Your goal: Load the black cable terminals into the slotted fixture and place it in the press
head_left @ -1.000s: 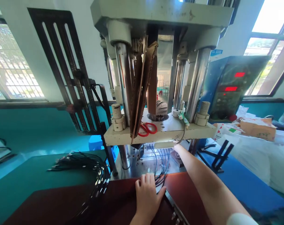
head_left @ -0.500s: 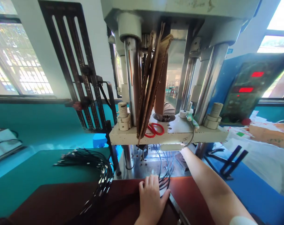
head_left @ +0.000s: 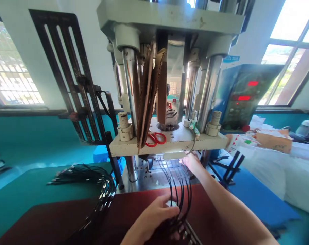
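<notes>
**Inspector A:** Well left of our hands lies a bundle of black cables (head_left: 93, 177), untouched. Our left hand (head_left: 150, 219) is half closed on the black cable loops (head_left: 178, 190), which run up under the press plate (head_left: 167, 143).

**Inspector B:** Our right hand (head_left: 192, 161) reaches beneath that plate beside the cable ends; we cannot tell its grip. Risk: fingers crushed if the press cycles, and loops snagging if pulled. Red scissors (head_left: 155, 139) could be shaken off. Right of our hands, the control panel (head_left: 243, 97) shows red digits, unreadable.
</notes>
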Available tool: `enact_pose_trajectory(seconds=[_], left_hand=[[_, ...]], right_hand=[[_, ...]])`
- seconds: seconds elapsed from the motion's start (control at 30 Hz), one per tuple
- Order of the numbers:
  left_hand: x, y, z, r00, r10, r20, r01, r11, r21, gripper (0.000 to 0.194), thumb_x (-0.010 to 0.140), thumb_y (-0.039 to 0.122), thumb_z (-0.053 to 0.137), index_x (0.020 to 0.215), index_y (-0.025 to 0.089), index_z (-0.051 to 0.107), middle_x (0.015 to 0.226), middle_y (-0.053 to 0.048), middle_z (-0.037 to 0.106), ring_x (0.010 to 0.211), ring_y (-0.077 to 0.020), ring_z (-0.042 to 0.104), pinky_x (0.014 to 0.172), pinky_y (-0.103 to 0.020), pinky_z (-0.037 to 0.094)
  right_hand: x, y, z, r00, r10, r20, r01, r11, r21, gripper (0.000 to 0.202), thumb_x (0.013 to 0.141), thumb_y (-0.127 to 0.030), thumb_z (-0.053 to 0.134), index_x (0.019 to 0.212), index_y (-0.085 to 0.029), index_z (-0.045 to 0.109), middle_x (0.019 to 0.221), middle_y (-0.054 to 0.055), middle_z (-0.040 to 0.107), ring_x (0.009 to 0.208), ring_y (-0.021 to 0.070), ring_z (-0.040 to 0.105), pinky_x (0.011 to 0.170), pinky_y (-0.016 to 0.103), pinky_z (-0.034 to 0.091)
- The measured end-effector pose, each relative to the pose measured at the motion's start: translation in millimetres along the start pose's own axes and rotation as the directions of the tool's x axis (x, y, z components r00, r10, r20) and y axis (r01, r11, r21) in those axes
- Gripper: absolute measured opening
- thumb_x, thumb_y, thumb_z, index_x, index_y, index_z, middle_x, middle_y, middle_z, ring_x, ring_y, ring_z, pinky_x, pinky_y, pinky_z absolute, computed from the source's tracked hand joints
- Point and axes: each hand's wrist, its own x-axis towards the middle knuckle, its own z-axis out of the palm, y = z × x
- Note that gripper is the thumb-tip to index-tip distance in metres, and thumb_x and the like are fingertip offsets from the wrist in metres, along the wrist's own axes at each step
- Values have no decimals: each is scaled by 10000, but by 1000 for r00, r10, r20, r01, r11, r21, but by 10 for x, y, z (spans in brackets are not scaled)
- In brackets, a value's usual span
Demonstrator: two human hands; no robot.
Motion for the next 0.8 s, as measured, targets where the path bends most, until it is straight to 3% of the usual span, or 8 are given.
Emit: enact_pose_trajectory(seconds=[0.1,0.2,0.3,0.4,0.53,0.67,0.8], left_hand=[[44,-99,182,982,33,187,42,922,-385,565,738,449,541,1166,128,356,831,-158,647,697,-254,637,628,-349,455],[90,-185,410,976,26,215,93,845,-526,519,757,446,537,1139,118,413,959,-191,626,834,-268,630,736,-378,453],[91,-250,599,996,-22,88,64,855,-514,347,773,385,547,976,103,526,684,-74,619,554,-148,585,535,-257,436],[46,-304,702,999,-32,-3,26,865,-501,287,722,384,625,761,115,536,439,55,415,334,-32,307,353,-156,208],[-39,-359,775,998,-67,-9,53,866,-498,412,580,452,738,697,134,503,404,91,329,327,-6,175,345,-152,86],[-128,-442,846,995,-96,-6,83,892,-445,451,550,502,739,688,148,496,391,95,322,317,-12,158,335,-161,80],[-265,-533,915,989,-125,81,147,918,-367,486,533,570,715,682,159,501,364,96,313,290,-26,160,324,-184,85]], right_hand=[[-371,6,-70,999,32,18,-33,999,40,189,721,-348,581,785,-172,549,507,-24,554,417,144,567,378,212,394],[-724,-58,-108,1000,8,21,-10,998,60,212,670,-372,599,764,-184,568,534,-18,581,429,158,586,375,212,396],[-957,-119,-169,999,-35,20,33,996,86,220,660,-393,616,743,-194,571,588,-29,596,441,153,586,405,235,431],[-1075,-118,-265,999,-52,-14,53,992,113,219,651,-391,632,734,-195,576,600,-35,599,424,136,565,399,236,430],[-1185,-31,-372,994,-51,-100,67,986,155,214,620,-384,654,698,-198,583,554,-40,579,407,126,536,364,228,407],[-1310,43,-430,989,-28,-146,56,979,195,225,603,-391,663,675,-198,575,542,-36,576,417,130,533,370,233,413],[-1398,25,-543,982,-12,-189,54,975,215,227,588,-383,664,659,-203,546,503,-48,563,414,136,540,373,233,421]])
